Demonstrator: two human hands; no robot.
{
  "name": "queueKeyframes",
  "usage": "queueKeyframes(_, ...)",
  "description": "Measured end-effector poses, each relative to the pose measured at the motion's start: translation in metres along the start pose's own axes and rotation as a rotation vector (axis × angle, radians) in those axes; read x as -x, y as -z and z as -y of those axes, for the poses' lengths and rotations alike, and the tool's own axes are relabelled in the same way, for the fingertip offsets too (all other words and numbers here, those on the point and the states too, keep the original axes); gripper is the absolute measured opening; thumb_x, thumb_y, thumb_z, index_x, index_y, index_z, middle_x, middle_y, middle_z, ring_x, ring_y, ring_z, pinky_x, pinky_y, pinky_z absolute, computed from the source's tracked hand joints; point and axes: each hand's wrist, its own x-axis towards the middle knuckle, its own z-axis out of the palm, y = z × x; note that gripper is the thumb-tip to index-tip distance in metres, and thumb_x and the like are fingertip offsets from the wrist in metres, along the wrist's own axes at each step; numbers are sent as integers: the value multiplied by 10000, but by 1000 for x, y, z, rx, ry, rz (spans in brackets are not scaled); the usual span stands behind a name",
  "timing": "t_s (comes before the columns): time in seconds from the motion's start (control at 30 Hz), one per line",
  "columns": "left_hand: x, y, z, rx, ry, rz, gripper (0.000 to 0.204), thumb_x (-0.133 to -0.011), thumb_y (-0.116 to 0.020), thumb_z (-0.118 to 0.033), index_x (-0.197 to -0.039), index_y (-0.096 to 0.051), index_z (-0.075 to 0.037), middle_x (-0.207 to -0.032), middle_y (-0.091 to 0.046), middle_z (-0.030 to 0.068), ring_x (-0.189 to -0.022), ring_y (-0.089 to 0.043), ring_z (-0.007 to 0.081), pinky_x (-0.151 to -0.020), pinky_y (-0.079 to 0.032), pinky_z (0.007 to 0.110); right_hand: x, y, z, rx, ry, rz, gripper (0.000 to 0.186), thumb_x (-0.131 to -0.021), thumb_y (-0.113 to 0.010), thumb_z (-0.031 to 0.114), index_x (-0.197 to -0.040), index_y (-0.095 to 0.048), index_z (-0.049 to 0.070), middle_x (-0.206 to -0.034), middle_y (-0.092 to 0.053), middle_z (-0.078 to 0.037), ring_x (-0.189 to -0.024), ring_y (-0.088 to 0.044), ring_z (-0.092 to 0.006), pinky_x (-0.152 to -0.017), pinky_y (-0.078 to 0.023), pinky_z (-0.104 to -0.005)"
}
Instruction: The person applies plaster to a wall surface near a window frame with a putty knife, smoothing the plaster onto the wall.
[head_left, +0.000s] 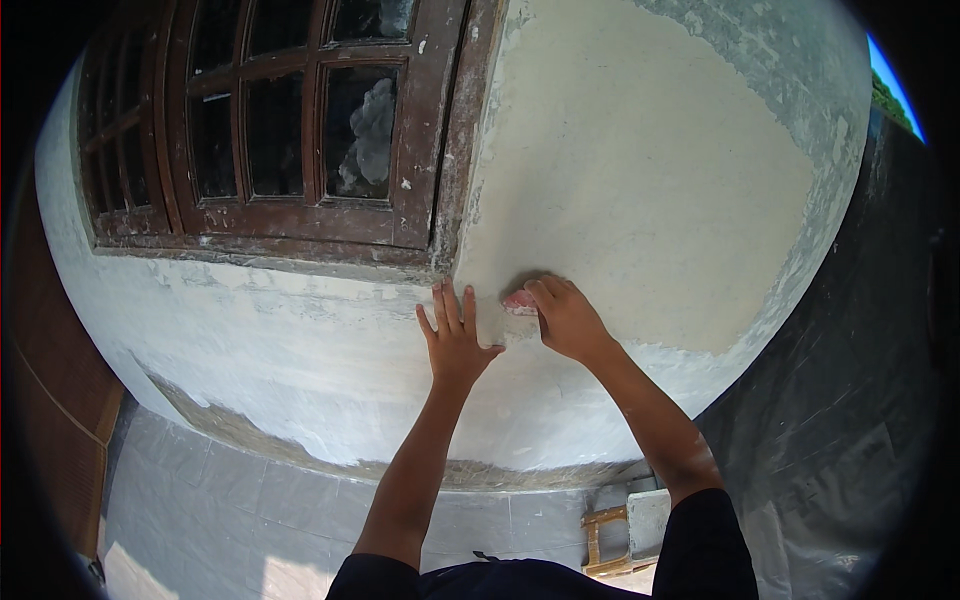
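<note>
My right hand is closed around a reddish piece of sandpaper, whitened with dust, and presses it against the plastered wall. The palm side of the sandpaper is hidden by my fingers. To its left, just under the lower corner of the window frame, my left hand lies flat on the wall with its fingers spread and nothing in it. A cream-coloured skim patch covers the wall above and right of my hands, with rough grey-white plaster around it.
A brown wooden window with paint-spattered panes fills the upper left. Below, a grey sheet covers the floor. A small wooden frame and a pale board stand by my right arm. Dark sheeting hangs at right.
</note>
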Motion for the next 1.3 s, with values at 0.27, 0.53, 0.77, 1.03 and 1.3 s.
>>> queueKeyframes(0.27, 0, 1, -2, -10, 2, 13, 1248, -556, -793, -624, -1496, -178, -80, -1541, -118, 245, -1448, -91, 382, -1111, -112, 642, 10, 1, -5, -115, -137, -180, 330, -765, -555, -124, -1076, -509, -22, -961, -590, -196, -851, -597, -381, -720, -507, -437)
queueKeyframes(0.53, 0, 1, -2, -16, -3, 10, 1241, -555, -793, -627, -1491, -192, -77, -1538, -124, 251, -1447, -90, 387, -1107, -117, 646, 15, 0, 0, -106, -95, -180, 319, -768, -561, -116, -1067, -508, -15, -947, -583, -194, -842, -597, -382, -710, -505, -439)
queueKeyframes(0.77, 1, 0, 1, -14, 1, 9, 1244, -547, -799, -622, -1489, -198, -75, -1538, -123, 251, -1445, -101, 390, -1106, -123, 643, 13, -4, 2, -101, -144, -246, 330, -774, -547, -127, -1083, -503, -19, -947, -582, -191, -832, -608, -362, -696, -509, -407)
queueKeyframes(1.03, 0, 1, 0, -6, -7, -4, 1249, -548, -794, -628, -1493, -189, -79, -1539, -123, 251, -1444, -110, 387, -1107, -126, 641, 25, -10, 8, -174, -240, -215, 341, -778, -555, -97, -1103, -496, -13, -981, -580, -197, -911, -577, -381, -776, -481, -446)
queueKeyframes(1.3, 0, 1, 0, -9, -9, -8, 1245, -550, -792, -625, -1493, -189, -80, -1539, -130, 251, -1444, -113, 387, -1110, -114, 639, 22, -11, 8, -162, -171, -289, 345, -771, -540, -134, -1095, -481, -29, -940, -570, -201, -824, -602, -364, -693, -502, -403)
